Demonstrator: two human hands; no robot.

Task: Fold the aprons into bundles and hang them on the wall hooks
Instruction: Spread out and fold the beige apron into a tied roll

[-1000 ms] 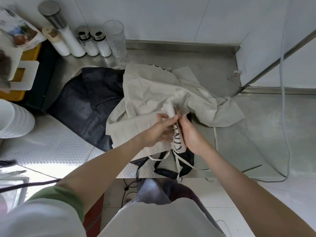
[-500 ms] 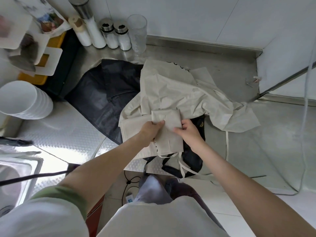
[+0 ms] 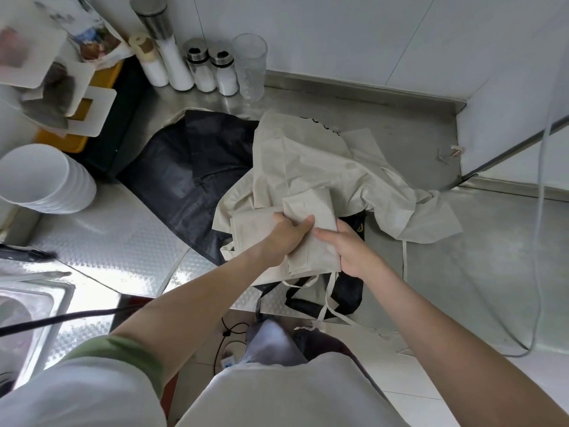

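A folded beige apron bundle (image 3: 311, 217) lies at the near edge of the steel counter (image 3: 480, 266). My left hand (image 3: 288, 234) grips its left side, thumb over the top. At the bundle's right edge, my right hand (image 3: 348, 248) holds it with fingers curled under. Thin beige ties (image 3: 328, 295) hang from it over the counter edge. Behind it a loose beige apron (image 3: 332, 167) is spread in a heap. A black apron (image 3: 187, 174) lies flat to the left, and another black piece (image 3: 348, 291) shows under the bundle. No wall hooks are in view.
Shakers (image 3: 201, 69) and a clear glass (image 3: 251, 66) stand along the back wall. A stack of white bowls (image 3: 46, 180) sits at the left, with a sink (image 3: 27, 309) near the lower left. A grey cable (image 3: 542, 211) hangs at the right.
The narrow roll I held upright a second ago now lies flat as a wider folded bundle. Both hands moved onto its sides. The camera view shifted slightly to the left.
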